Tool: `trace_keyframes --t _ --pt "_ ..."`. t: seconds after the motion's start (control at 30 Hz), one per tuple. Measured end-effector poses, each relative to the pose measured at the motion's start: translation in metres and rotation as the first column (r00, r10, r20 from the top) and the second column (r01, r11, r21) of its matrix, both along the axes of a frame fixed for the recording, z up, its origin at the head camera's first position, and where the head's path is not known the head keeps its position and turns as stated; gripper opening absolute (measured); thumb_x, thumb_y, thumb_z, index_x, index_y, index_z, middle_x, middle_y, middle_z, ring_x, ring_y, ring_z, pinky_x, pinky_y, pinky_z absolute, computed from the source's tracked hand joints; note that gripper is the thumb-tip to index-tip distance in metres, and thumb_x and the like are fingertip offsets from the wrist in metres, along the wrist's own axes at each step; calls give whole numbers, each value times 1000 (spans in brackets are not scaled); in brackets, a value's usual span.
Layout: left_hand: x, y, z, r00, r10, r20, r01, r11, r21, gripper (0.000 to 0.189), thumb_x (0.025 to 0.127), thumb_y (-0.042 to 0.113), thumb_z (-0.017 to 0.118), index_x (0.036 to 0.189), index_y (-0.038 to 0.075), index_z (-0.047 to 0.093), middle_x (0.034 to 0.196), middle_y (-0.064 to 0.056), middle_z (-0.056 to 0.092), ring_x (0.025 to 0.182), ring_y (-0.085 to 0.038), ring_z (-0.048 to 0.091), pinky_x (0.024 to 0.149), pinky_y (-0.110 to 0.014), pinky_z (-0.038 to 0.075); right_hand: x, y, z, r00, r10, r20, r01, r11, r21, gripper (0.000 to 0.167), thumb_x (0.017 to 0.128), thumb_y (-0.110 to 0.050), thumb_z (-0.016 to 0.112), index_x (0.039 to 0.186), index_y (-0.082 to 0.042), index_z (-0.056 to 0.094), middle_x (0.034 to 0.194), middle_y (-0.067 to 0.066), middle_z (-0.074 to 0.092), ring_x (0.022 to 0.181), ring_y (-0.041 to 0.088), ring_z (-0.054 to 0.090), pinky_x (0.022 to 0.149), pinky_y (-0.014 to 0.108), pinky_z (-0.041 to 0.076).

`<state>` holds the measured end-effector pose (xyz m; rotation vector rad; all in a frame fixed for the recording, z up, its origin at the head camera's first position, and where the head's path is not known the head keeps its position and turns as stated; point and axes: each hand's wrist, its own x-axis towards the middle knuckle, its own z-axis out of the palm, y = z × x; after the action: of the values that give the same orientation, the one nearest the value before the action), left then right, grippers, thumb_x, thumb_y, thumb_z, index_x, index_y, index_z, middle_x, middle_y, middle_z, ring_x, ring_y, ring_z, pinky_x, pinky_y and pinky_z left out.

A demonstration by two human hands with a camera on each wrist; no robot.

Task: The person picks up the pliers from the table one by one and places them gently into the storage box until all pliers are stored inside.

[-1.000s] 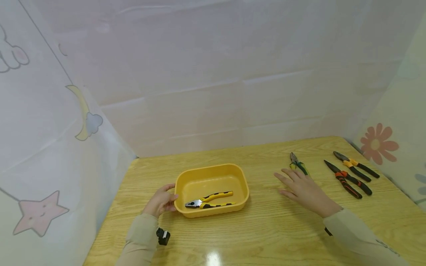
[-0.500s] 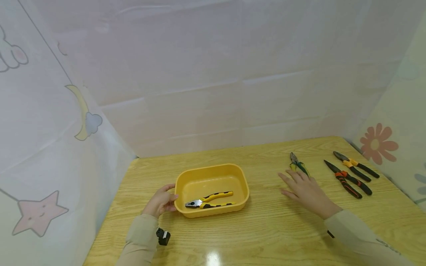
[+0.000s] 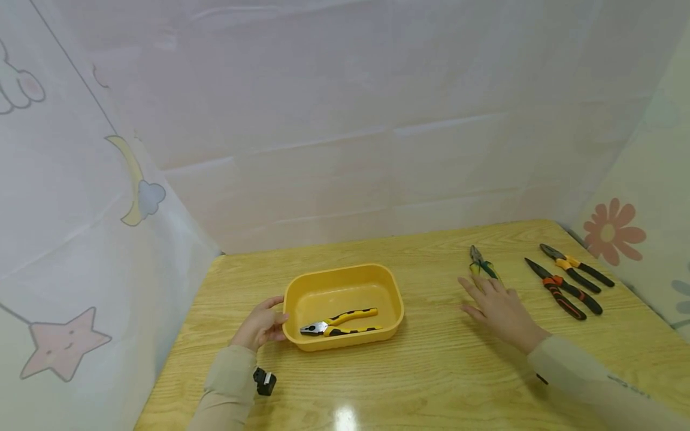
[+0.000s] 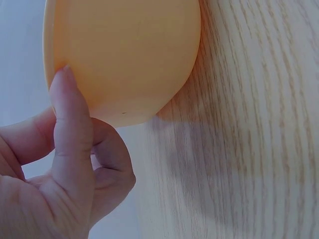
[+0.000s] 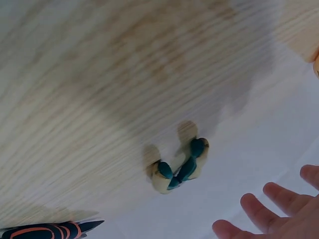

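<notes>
My left hand (image 3: pixel 259 326) holds the left end of a yellow plastic tray (image 3: pixel 318 302). In the left wrist view its thumb (image 4: pixel 72 119) lies against the tray wall (image 4: pixel 129 55), with bent fingers on the other side. Inside the tray lie combination pliers (image 3: pixel 321 327) with yellow-and-black handles. My right hand (image 3: pixel 504 317) is over the table with its fingers spread and nothing in them. Just beyond its fingertips are smaller pliers with green-and-yellow handles (image 3: pixel 478 260), partly covered by the hand in the head view. The right wrist view shows those green handles (image 5: pixel 185 169) apart from the fingers.
Farther right on the wooden table (image 3: pixel 420 371) lie long-nose pliers with red-and-black handles (image 3: pixel 551 281). Beside them are pliers with yellow-and-black handles (image 3: pixel 565 262), near the table's right edge. A pale printed curtain (image 3: pixel 345 149) stands behind the table and along both sides.
My right hand has drifted a little to the right, its fingers still spread. The left hand, the tray and all the pliers have kept their places.
</notes>
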<state>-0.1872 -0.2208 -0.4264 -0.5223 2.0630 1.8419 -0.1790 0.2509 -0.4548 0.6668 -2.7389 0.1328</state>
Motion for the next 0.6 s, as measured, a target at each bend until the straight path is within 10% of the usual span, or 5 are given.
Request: trace_keyframes --t 0.6 --pt "1 -1 1 1000 -20 -8 20 1000 -12 54 96 -6 50 147 0 34 91 -18 60 62 -18 61 51 -28 55 -12 16 -19 991 -53 -122 58 997 42 66 85 -31 73 137 2 49 127 34 51 97 51 56 61 59 50"
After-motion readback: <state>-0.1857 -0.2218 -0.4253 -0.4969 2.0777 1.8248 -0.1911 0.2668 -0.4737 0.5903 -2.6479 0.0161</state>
